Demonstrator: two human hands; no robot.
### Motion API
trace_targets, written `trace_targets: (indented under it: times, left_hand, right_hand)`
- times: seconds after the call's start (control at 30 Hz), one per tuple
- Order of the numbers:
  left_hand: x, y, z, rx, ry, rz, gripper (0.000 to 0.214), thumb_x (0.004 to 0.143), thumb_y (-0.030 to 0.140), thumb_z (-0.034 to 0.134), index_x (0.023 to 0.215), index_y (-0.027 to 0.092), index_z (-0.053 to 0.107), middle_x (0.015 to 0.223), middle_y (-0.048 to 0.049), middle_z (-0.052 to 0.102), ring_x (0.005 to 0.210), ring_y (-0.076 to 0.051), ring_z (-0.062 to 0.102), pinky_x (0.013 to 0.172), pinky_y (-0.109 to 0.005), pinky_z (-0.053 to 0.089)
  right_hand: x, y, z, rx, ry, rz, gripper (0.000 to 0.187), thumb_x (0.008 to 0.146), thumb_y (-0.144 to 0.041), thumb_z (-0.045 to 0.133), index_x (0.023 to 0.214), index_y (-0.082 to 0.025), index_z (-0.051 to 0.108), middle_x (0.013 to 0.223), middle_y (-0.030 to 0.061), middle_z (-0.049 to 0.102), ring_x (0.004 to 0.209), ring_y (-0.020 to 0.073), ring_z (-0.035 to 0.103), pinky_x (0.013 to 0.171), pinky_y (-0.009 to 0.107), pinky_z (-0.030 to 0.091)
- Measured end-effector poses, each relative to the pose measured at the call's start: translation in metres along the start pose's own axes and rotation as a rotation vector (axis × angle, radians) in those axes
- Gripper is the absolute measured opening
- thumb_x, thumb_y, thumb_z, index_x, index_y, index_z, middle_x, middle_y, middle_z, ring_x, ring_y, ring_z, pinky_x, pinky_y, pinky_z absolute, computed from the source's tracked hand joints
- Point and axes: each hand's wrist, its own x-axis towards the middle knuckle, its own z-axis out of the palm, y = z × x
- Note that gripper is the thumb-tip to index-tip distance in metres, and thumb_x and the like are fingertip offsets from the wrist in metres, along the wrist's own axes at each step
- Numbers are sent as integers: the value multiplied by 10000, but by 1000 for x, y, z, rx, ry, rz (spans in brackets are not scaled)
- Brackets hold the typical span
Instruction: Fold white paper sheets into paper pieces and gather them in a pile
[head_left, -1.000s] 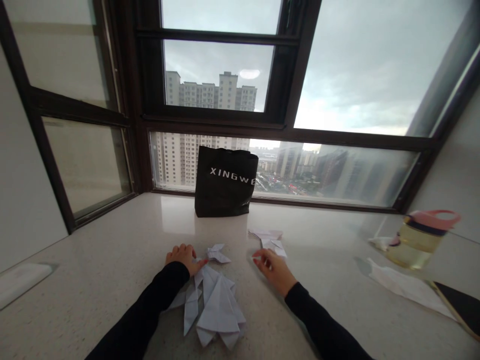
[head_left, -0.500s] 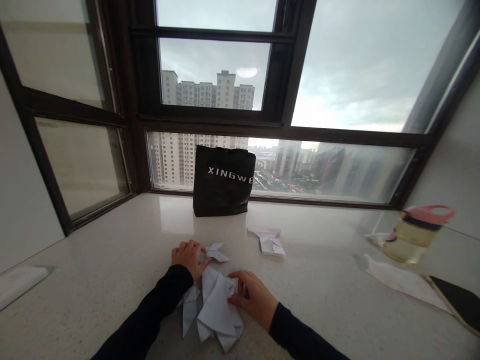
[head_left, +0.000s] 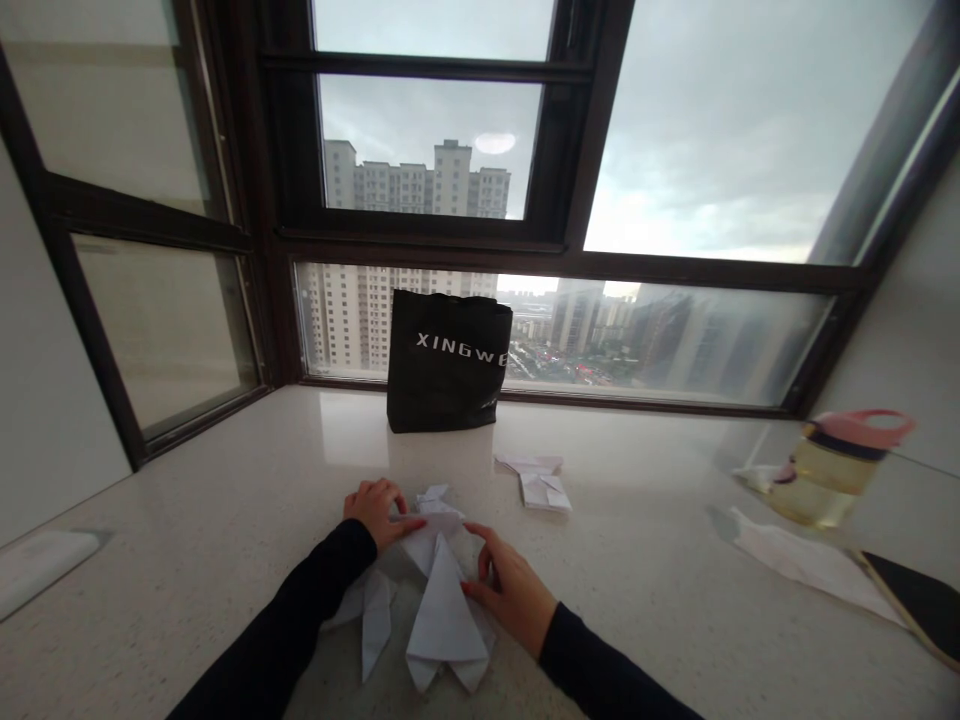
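A folded white paper figure (head_left: 442,610) lies on the pale stone counter (head_left: 187,540) in front of me. My left hand (head_left: 375,512) pinches its upper left part with curled fingers. My right hand (head_left: 510,590) presses on its right edge, fingers bent over the paper. A small white folded piece (head_left: 435,497) sits just beyond the figure, between my hands. Another folded white paper (head_left: 540,482) lies further back to the right.
A black paper bag (head_left: 446,362) with white letters stands against the window. At the right are a yellow bottle with a pink lid (head_left: 836,470), a white tissue (head_left: 795,565) and a dark phone (head_left: 919,605). A white flat object (head_left: 37,565) lies at the left.
My right hand left the far folded paper and came to the big figure's right edge. Both hands have shifted and turned the figure; its top now lies against the small piece.
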Motion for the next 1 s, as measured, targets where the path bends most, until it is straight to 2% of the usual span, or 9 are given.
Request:
trace_targets:
  times: [0.13,0.27,0.4,0.47,0.57,0.7,0.8,0.9,1.0]
  left_hand:
    - [2,-2,-10,-2,168,-90,306,674,509,478,659,216,565,842,-17,606,866,-228,515,752,-360,321]
    - [2,-1,-12,-63,303,-144,279,722,455,443,637,208,541,773,1,612,854,-204,530,803,-374,292]
    - [0,5,-8,-278,415,-43,242,750,403,414,669,199,516,791,4,613,852,-179,534,826,-350,294]
    - [-3,12,-3,-451,339,67,267,755,418,390,654,191,488,696,11,601,728,-150,556,725,-284,370]
    - [-10,25,8,-640,115,185,297,736,464,396,631,192,454,525,41,546,516,-113,527,520,-210,387]
    - [-17,38,21,-738,-127,273,288,703,470,452,640,190,457,502,39,574,472,-109,533,488,-201,383]
    - [-16,36,25,-724,-106,265,288,687,470,475,665,183,483,502,37,568,473,-112,525,481,-202,372]
    - [-12,31,27,-734,-43,260,315,685,476,481,770,175,519,508,41,542,487,-113,510,477,-201,354]
    - [-10,28,28,-825,-52,282,385,715,492,435,904,163,498,492,52,506,468,-105,488,469,-197,344]
  right_hand:
    - [0,0,2,65,-22,21,609,614,-84,544,1178,-191,339,647,-48,459,543,112,442,543,221,368]
    - [0,-2,0,122,50,-37,475,697,-162,503,1151,-202,367,671,-35,480,550,109,454,567,229,382]
    - [1,-3,-3,205,161,-70,394,732,-275,493,1109,-206,400,716,-14,494,558,110,449,559,232,392]
    - [3,-2,-4,271,222,-54,431,719,-319,510,1116,-199,388,772,3,497,556,106,448,535,228,394]
    - [7,1,-6,398,325,-6,508,663,-366,569,1106,-191,392,834,20,496,558,102,453,502,220,393]
    - [11,5,-9,589,255,17,291,632,-435,578,741,-169,534,610,-21,506,496,100,443,467,217,376]
    - [12,5,-9,651,196,34,313,607,-468,583,558,-172,492,466,-48,453,428,90,405,420,210,340]
    - [12,4,-8,655,212,55,315,580,-463,604,543,-174,483,448,-54,430,411,82,376,395,205,304]
    - [14,7,-10,624,236,73,325,575,-462,607,518,-175,463,434,-60,393,400,74,343,388,205,277]
